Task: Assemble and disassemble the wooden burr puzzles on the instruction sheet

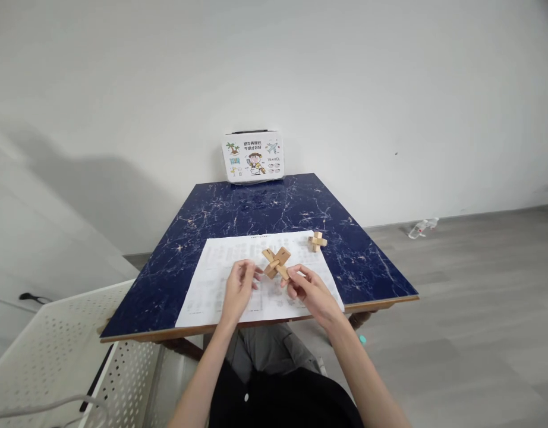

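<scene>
A wooden interlocking puzzle (pixel 277 261) made of crossed bars is held above a printed paper sheet (pixel 211 285). My right hand (pixel 307 288) pinches the end of its lower right bar between thumb and fingers. Just left of the puzzle is my left hand (pixel 242 282), its fingers loosely bent and apart, with a small gap to the wood. Dark marks show on the puzzle's upper bars. A second, smaller wooden cross-shaped puzzle (pixel 317 242) rests at the sheet's upper right corner, out of both hands.
The blue marbled table (pixel 256 208) stands against a white wall, with a white cartoon-printed case (pixel 254 157) upright at its far edge. White perforated baskets (pixel 55 333) stand at the left. On the floor at right lies a plastic bottle (pixel 422 228).
</scene>
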Demonstrator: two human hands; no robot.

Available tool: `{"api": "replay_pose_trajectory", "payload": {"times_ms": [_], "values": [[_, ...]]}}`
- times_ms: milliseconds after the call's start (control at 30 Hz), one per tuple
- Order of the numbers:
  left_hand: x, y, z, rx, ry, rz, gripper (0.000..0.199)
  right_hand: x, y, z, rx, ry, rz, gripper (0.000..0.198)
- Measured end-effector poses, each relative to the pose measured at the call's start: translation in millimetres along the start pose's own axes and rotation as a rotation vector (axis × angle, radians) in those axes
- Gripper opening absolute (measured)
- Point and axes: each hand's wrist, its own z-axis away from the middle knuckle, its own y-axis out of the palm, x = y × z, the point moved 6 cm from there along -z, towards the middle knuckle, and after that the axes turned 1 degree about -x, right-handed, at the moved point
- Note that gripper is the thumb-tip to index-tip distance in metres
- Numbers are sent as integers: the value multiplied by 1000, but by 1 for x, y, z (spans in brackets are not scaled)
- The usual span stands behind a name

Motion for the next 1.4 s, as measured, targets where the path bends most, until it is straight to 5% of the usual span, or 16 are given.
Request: {"api": "replay_pose_trajectory", "payload": {"times_ms": [300,500,633,800,1133,1400], "values": [[10,-118,-23,-199,82,-566,32,3,-39,-51,-273,-73,179,41],[9,-159,-18,-185,187,-816,34,11,-47,-81,-421,-218,208,33],[13,-176,-7,-158,251,-912,32,5,-34,-62,-412,-301,289,27],[26,-194,-3,-169,285,-1002,40,-6,-15,-28,-218,-294,523,22],[45,-192,1,-150,218,-1096,52,6,-58,-23,-127,-263,720,36],[41,-191,4,-161,185,-1102,49,4,-58,-20,-112,-253,681,49]]}}
